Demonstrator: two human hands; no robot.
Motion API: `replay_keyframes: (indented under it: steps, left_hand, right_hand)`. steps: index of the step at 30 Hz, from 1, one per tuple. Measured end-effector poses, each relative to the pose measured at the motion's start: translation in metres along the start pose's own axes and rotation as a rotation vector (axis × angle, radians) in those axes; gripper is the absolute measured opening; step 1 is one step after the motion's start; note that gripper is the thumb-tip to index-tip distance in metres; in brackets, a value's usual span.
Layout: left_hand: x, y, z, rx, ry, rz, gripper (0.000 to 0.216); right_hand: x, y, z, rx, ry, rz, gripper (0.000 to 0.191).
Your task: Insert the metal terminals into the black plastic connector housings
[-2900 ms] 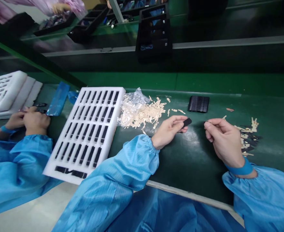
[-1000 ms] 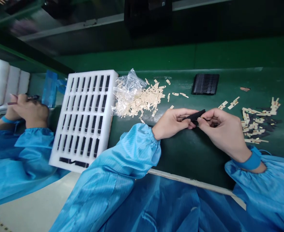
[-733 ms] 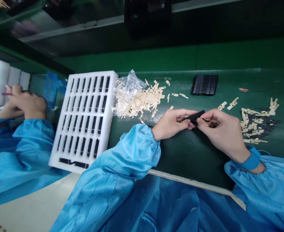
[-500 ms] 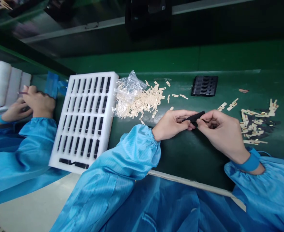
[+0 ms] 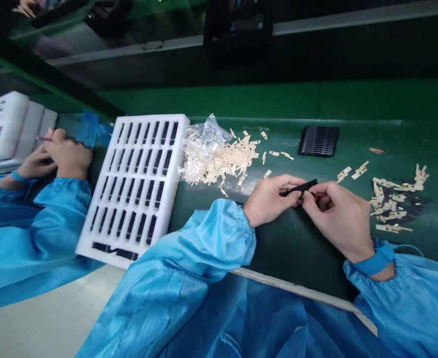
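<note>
A slim black strip-like part (image 5: 300,188) lies across the fingers of my left hand (image 5: 273,199), which is closed on it. The fingertips of my right hand (image 5: 340,216) pinch at the right end of this strip; my fingers cover what sits there. Both hands hover over the green bench, close together. Beyond them lies a row of thin black parts (image 5: 318,141), set side by side. To the right of my right hand is a loose heap of cream and black pieces (image 5: 395,201), with two cream pieces (image 5: 360,170) nearer my fingers.
Left of my hands, many small cream pieces (image 5: 237,156) spill from a clear plastic bag (image 5: 211,133). A white foam tray (image 5: 140,155) holds rows of black strips. A co-worker's hands (image 5: 67,154) are at far left, beside stacked white foam trays (image 5: 8,132).
The whole view has shifted slightly, so the bench things appear a little lower. My hands stay together on the black strip; its angle is slightly flatter.
</note>
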State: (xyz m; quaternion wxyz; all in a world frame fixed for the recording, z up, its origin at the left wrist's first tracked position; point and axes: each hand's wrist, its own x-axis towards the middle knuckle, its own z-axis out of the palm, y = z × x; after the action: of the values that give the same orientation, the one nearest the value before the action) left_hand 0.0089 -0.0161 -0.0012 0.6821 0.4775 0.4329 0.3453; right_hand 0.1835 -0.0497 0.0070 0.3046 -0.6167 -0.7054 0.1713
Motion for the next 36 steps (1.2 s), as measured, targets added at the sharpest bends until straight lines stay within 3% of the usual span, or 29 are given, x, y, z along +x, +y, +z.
replay_keyframes:
  steps: [5, 9, 18, 23, 31, 33, 36]
  left_hand:
    - [0.001, -0.001, 0.001, -0.025, 0.057, -0.033, 0.017]
    - [0.004, 0.004, -0.003, -0.148, 0.05, -0.075, 0.022]
    - [0.003, 0.015, -0.003, -0.238, 0.044, -0.121, 0.023]
    - [0.003, 0.013, -0.004, -0.207, 0.011, -0.076, 0.025]
    - [0.001, 0.003, 0.001, -0.166, -0.056, -0.055, 0.028]
    - [0.0, 0.0, 0.004, -0.147, -0.039, -0.057, 0.029]
    - [-0.002, -0.004, 0.007, -0.097, 0.002, -0.045, 0.03]
  right_hand:
    - [-0.002, 0.008, -0.004, -0.23, 0.013, -0.14, 0.017]
    - [0.001, 0.012, -0.014, -0.217, 0.157, -0.036, 0.036]
    - [0.007, 0.006, -0.012, -0.021, 0.34, -0.072, 0.011]
    - [0.006, 0.01, -0.011, 0.024, 0.253, -0.082, 0.01]
    - [0.009, 0.012, -0.003, 0.22, 0.075, 0.037, 0.02]
    - [0.01, 0.01, -0.002, 0.228, 0.026, 0.004, 0.025]
    - [0.01, 0.006, -0.002, 0.167, 0.036, -0.063, 0.014]
